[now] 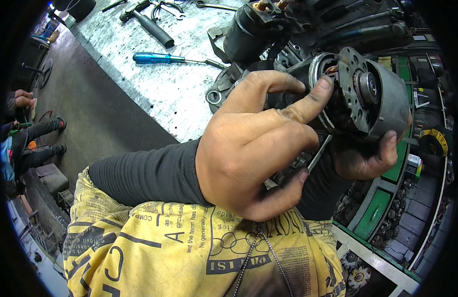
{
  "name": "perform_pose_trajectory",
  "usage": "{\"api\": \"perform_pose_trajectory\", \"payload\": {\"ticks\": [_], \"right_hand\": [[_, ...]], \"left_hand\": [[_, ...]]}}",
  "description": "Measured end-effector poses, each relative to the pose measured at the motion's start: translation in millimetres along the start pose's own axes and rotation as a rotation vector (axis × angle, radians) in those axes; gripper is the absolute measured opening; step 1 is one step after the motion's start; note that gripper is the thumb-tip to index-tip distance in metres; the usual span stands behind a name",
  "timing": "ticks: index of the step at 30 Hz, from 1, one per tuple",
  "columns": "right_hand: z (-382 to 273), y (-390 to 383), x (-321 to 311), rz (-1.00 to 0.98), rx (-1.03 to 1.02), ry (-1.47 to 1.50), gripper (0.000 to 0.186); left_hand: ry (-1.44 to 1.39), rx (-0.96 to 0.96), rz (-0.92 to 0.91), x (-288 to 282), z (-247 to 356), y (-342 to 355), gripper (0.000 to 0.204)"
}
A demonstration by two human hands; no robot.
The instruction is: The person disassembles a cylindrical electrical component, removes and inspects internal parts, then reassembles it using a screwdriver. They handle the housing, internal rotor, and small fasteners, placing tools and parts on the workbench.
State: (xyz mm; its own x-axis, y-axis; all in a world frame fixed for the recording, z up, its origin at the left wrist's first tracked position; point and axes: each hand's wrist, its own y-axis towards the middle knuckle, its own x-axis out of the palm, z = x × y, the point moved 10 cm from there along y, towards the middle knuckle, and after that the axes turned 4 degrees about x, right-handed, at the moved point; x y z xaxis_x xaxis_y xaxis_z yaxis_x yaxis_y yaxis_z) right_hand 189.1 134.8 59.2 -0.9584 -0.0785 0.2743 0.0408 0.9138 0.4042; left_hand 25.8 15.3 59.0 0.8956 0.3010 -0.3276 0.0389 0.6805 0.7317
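A starter motor with its end uncovered [315, 74] lies at the table's edge, showing a dark round brush plate [351, 91] with a bearing [368, 88] at its centre. My left hand [253, 143] reaches across with fingers spread, one fingertip touching the rim beside the brush plate. Its upper finger goes partly out of sight behind the motor. Beneath and to the right, my right hand [370, 161] grips the grey cup-shaped metal housing [393, 101] around the plate. Its thumb shows at the lower edge, while most of its fingers are hidden behind the housing.
On the metal-topped table [110, 42] lie a blue-handled screwdriver [157, 58], a hammer [152, 29] and pliers [164, 7]. A black cylindrical part [249, 34] stands behind the motor. Green trays [375, 213] of parts are at right. Another person [28, 143] is at far left.
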Motion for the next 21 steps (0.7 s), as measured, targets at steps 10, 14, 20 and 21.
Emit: {"api": "perform_pose_trajectory", "payload": {"ticks": [10,14,20,21], "right_hand": [[0,1,-1,-0.032,-0.009,0.006,0.075],[-2,3,-1,-0.045,-0.04,0.003,0.075],[-7,6,11,-0.188,-0.086,-0.012,0.077],[-9,9,13,-0.209,-0.101,-0.016,0.077]], "left_hand": [[-0.03,-0.004,0.003,-6,2,8,0.031],[-0.046,-0.022,-0.045,-5,-1,7,0.032],[-0.075,0.067,-0.057,-4,-6,-1,0.039],[-0.086,0.062,-0.074,-3,-8,-4,0.04]]}}
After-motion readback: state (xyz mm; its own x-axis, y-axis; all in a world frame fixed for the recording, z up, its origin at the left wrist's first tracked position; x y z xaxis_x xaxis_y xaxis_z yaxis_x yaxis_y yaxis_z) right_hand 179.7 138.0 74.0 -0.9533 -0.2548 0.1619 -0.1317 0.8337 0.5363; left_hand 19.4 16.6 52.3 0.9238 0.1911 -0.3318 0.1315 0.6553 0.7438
